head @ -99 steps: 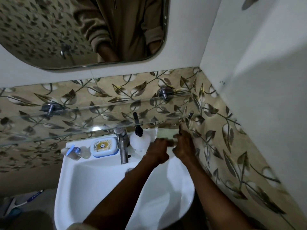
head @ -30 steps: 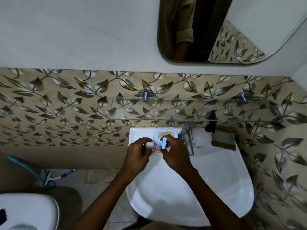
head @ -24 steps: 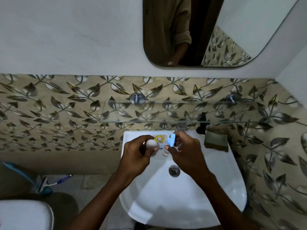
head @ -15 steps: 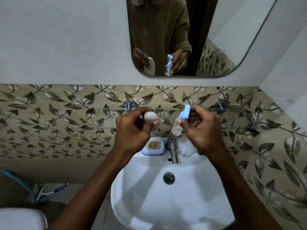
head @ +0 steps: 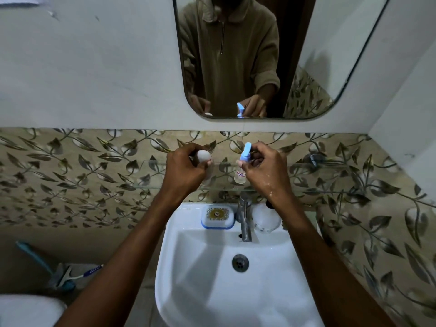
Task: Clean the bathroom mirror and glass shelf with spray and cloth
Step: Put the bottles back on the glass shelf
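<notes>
Low on the far left, a blue-handled brush [head: 35, 257] leans by the wall, and a squeegee with a blue-and-white handle [head: 77, 276] lies on the floor just beside it. A white toilet lid [head: 28, 310] fills the bottom-left corner.

The left hand [head: 186, 168] is raised in front of the leaf-patterned tiles [head: 70, 173], its fingers curled round a small white rounded bottle [head: 204, 155]; what the bottle contains cannot be made out. Just right of it, the right hand [head: 265, 168], wet with droplets, pinches the neck of a small clear spray bottle [head: 240, 172] with a blue nozzle, held upright. Both bottles sit at the level of the glass shelf [head: 330, 175], which runs across the tiled wall on metal brackets; whether either bottle touches the shelf is hard to say from this angle.

Above, the mirror [head: 318, 55] hangs on the white wall and reflects the person's tan zip pullover, both hands and the blue nozzle.

Below the hands, the white sink [head: 200, 291] carries a blue-and-white soap dish [head: 218, 217] on its back ledge, then a metal tap [head: 244, 218] at centre, then a white rounded container [head: 266, 218] partly hidden behind the right forearm.
</notes>
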